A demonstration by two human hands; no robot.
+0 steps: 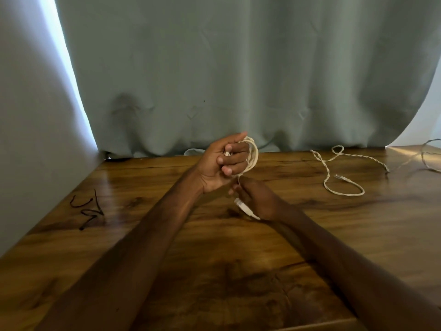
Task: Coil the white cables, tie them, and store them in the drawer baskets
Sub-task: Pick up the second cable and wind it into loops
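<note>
Above the wooden table (143, 182), the left hand (214, 163) is gripping the white cable coil (255, 155) wound round its curled fingers, while the right hand (260, 201) is pinching the loose tail by its plug (245, 209). Coiling is seemingly finishing. Next, the tail is likely needing a last wrap, then one of the black ties (91, 213) lying at the left.

Wood table, cables sprawled on it

The glossy dark-grained wooden table (214, 271) had 1 loose white cable (346, 194) lying in messy loops toward the back right, plug end resting inside the loop. A 2nd thinner cable (423, 158) curled by the far right corner. Some black ties (90, 212) sat scattered near the left edge, well apart from both.
</note>
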